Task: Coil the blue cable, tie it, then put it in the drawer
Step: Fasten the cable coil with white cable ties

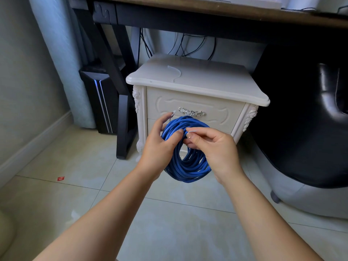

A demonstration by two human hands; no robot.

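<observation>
Held at frame centre: blue cable (188,172), already coiled into a ring. Gripped by left hand (160,146), thumb across the strands. Pinched near the top by right hand (216,147), seemingly mid-tie. Just behind, above centre: drawer (216,113) shut, not yet opened.

No text, brand, number or sign can be read. A faint line of print sits on the pale flat object (243,1) on the desk (188,8), far above and beyond the grip on the blue cable (188,169). It is cut by the frame edge and too small to make out. A small red scrap (60,178) lies on the floor tiles (169,223), well to the left of the grip and a little lower. It bears a pale mark, too blurred to read.
</observation>
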